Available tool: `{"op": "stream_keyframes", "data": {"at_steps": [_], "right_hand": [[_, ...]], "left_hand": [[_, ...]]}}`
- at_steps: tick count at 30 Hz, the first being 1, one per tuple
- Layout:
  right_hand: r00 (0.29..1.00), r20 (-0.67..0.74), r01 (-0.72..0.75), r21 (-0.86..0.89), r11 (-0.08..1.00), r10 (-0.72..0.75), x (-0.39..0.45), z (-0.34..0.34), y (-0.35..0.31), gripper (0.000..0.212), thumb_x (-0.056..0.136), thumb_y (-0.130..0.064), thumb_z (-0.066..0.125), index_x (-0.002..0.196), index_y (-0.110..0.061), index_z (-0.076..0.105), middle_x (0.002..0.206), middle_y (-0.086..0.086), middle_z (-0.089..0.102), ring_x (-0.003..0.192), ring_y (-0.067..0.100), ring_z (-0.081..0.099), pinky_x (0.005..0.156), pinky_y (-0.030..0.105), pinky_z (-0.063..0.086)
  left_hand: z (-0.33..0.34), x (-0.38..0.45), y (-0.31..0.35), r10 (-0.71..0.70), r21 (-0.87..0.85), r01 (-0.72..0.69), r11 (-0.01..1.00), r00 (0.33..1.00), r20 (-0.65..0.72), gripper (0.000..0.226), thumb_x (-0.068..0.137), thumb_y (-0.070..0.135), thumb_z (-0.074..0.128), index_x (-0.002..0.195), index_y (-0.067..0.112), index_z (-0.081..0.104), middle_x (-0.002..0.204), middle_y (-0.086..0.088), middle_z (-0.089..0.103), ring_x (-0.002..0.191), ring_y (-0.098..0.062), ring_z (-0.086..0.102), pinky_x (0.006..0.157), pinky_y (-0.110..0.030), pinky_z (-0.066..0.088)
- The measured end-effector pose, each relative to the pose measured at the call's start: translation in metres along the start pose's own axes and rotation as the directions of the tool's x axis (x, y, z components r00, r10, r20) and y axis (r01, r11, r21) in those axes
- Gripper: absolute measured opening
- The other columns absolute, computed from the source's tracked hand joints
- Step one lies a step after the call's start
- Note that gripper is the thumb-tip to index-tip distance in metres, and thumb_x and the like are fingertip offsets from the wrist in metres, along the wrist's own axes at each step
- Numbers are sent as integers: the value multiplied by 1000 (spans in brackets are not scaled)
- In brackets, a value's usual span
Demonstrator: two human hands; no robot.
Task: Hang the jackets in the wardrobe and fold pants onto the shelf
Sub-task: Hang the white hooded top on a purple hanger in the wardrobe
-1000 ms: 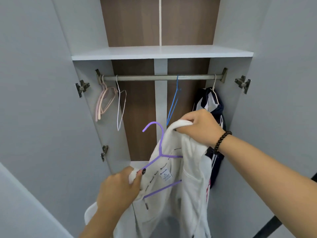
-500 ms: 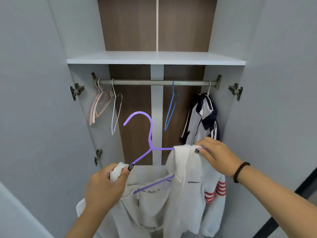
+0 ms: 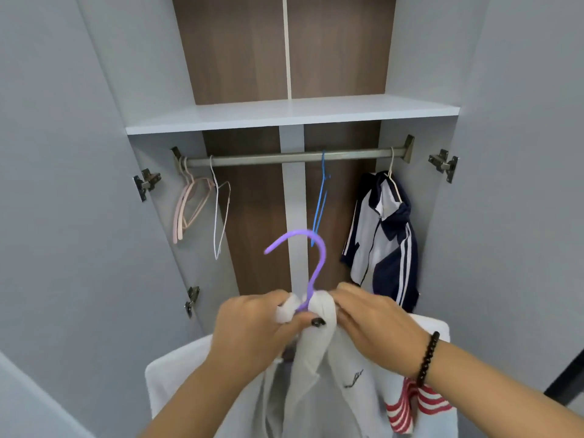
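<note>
Both hands are bunched up at the collar of the white jacket [image 3: 319,374]: the left hand [image 3: 252,330] grips the fabric right at the neck of the purple hanger [image 3: 308,270], and the right hand [image 3: 376,324] pinches the other side, probably so the collar sits snug before it goes up. The hook pokes up just above the hands, below the rail [image 3: 294,156]. Up past the hands there's a blue hanger [image 3: 320,210] almost in line with the hook, so that could snag. A navy-and-white track jacket [image 3: 384,235] hangs off to the right, pink hangers [image 3: 186,210] and a white hanger [image 3: 221,216] to the left. The shelf [image 3: 284,116] is above the rail.
</note>
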State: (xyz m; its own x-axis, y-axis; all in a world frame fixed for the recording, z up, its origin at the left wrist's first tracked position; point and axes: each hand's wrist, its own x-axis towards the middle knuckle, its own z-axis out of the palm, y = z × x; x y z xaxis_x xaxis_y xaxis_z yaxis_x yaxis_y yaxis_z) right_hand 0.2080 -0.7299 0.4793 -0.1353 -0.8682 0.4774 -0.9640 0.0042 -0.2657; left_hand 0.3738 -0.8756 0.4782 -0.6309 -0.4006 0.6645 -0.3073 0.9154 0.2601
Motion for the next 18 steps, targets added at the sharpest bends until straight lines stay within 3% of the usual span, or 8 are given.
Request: {"op": "stream_keyframes", "data": {"at_steps": [2,4,7,9,11,13,16,18], "right_hand": [[999,-23,-29,0,1000,29,5,7,-8,23,95,-36,29,100,-31,51,81,-15,38,55,5,35,47,20,36],[994,-61,-93,36,995,95,8,14,-8,26,95,-37,29,101,-32,54,79,-20,36,56,3,37,49,14,33],[970,-130,-196,73,978,204,12,24,-1,35,94,-40,31,98,-26,62,77,-15,47,62,8,50,53,28,47],[949,-173,-250,100,963,265,14,31,4,34,92,-39,33,93,-24,64,74,-13,48,63,10,51,55,34,49],[939,-193,-271,98,957,286,20,39,2,31,92,-38,36,90,-24,64,71,-16,45,62,8,48,54,34,49],[927,-205,-302,86,950,313,29,47,-2,26,92,-35,40,89,-23,64,71,-15,49,64,9,50,54,35,49],[897,-239,-365,70,928,371,47,62,-4,15,92,-24,51,88,-23,65,79,-10,61,70,14,58,57,36,50],[880,-250,-396,87,914,404,61,69,-2,13,92,-20,54,86,-20,66,80,-8,63,71,15,59,57,36,51]], "left_hand": [[7,5,6,7,61,-7,998,1000,-8,59,78,76,41,60,24,61,44,4,44,43,-17,31,37,-24,33],[9,3,5,-121,-36,122,992,993,13,67,81,83,25,73,27,61,53,2,47,51,-18,34,44,-26,41],[5,-7,8,-298,-267,283,921,954,-19,67,78,86,25,93,36,66,70,10,67,61,-13,61,60,-29,56],[11,-13,10,-357,-381,330,864,934,2,63,78,83,35,93,35,72,71,23,68,67,-2,65,60,-20,57],[24,-16,3,-450,-459,433,776,889,77,45,81,66,55,103,29,71,72,36,64,76,12,62,70,0,45],[38,-15,-13,-551,-509,497,702,833,53,34,81,41,67,108,20,74,93,24,71,94,2,65,83,8,34],[33,-5,-25,-540,-553,551,625,816,204,33,88,17,66,111,41,64,104,28,65,94,6,62,90,-6,46],[29,7,-35,-526,-581,544,605,821,221,36,90,11,62,104,43,66,97,27,68,89,8,62,81,-7,49]]}}
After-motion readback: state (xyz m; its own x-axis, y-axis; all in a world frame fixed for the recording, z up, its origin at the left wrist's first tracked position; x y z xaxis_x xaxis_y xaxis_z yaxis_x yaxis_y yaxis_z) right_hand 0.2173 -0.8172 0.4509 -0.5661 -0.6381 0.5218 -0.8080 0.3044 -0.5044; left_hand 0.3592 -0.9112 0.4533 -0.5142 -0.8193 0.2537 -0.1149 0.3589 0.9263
